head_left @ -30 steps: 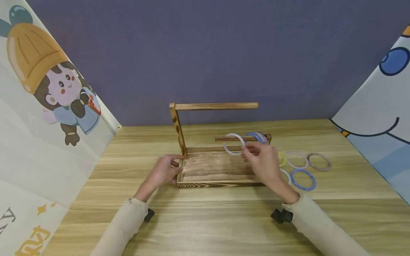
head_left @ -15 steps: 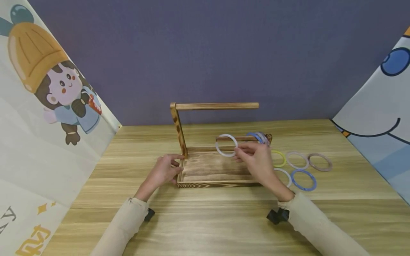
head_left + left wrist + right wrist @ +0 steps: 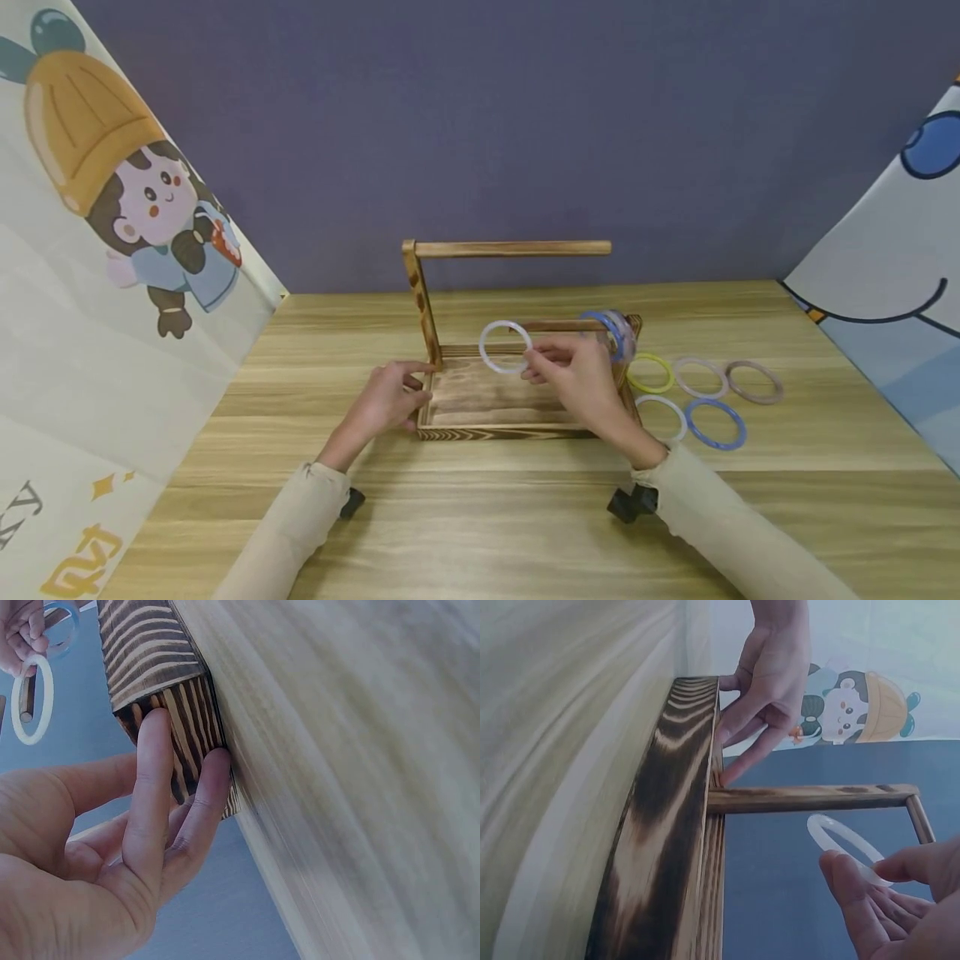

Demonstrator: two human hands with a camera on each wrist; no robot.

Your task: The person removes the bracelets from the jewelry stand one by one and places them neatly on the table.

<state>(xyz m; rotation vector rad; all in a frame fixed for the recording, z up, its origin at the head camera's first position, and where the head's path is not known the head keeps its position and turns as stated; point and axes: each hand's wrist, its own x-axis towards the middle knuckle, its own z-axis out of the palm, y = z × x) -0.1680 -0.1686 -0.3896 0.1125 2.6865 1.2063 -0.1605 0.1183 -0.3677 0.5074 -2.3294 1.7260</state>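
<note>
My right hand [image 3: 581, 379] pinches a white bangle [image 3: 482, 346] between thumb and fingers, also seen in the right wrist view [image 3: 844, 838]. The bangle stands upright by the free left end of the lower rod [image 3: 555, 326] of a wooden rack. Toward that rod's right end hang a blue bangle [image 3: 617, 333] and pale purplish ones [image 3: 628, 337], partly covered by my right hand. My left hand [image 3: 382, 398] touches the left end of the rack's tray [image 3: 495, 432]. In the left wrist view its extended fingertips [image 3: 155, 727] press the burnt-grain end face.
Right of the rack lie a yellow bangle [image 3: 651, 388], a white one [image 3: 681, 417], a blue one [image 3: 716, 446], a pale pink one [image 3: 701, 393] and a mauve one [image 3: 753, 400]. The upper rod [image 3: 517, 249] extends right from the left post [image 3: 423, 308].
My right hand has carried the white bangle leftward from over the lower rod to its free left end. More of the loose bangles show now. My left hand stays at the tray.
</note>
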